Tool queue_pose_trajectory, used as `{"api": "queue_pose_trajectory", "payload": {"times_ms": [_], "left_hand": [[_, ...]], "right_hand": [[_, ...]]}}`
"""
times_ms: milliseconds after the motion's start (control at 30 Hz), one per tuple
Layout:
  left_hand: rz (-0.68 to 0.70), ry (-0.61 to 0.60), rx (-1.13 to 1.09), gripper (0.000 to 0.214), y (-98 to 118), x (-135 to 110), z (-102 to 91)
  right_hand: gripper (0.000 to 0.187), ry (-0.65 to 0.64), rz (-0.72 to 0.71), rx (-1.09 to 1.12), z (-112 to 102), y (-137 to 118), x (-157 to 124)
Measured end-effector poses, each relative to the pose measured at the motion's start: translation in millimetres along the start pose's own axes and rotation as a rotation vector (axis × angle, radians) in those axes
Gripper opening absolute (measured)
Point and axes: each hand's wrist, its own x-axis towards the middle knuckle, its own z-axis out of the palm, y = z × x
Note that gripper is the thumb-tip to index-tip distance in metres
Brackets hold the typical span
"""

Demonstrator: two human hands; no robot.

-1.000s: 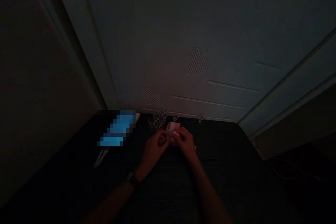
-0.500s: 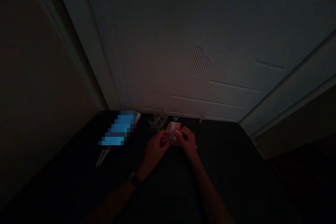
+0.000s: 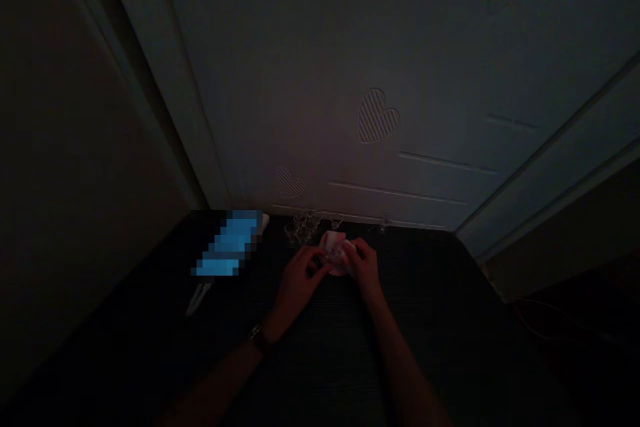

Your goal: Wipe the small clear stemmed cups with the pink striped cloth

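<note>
In the dim head view, my left hand (image 3: 300,280) has its thumb and fingers closed on what looks like a small clear glass (image 3: 332,257), its outline hard to make out. A pale pink and white cloth (image 3: 334,240) is bunched around and behind that glass. My right hand (image 3: 365,270) pinches the cloth from the other side, fingertips pressed against the glass. Just beyond my hands, several small clear glasses (image 3: 303,228) stand clustered near the wall. One more glass (image 3: 336,223) is behind the cloth, and another small glass item (image 3: 385,226) lies farther right.
A lit blue screen (image 3: 227,247), blurred out, rests on the left of the dark table (image 3: 330,360), with a pale strap-like piece (image 3: 199,299) below it. A white panel (image 3: 320,113) with carved hearts rises along the back edge. A thin cable (image 3: 537,330) hangs at right.
My right hand has shifted slightly right and opened out the cloth, spreading it more around the glass. My left hand stays close by, with its fingers turned a little.
</note>
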Motion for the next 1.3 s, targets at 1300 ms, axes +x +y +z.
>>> {"api": "queue_pose_trajectory", "payload": {"times_ms": [1300], "left_hand": [[-0.139,-0.121,-0.163,0.025,-1.1,-1.8,-1.1]], "right_hand": [[0.026,-0.064,0.02,-0.004,-0.4,0.7,-2.1]]}}
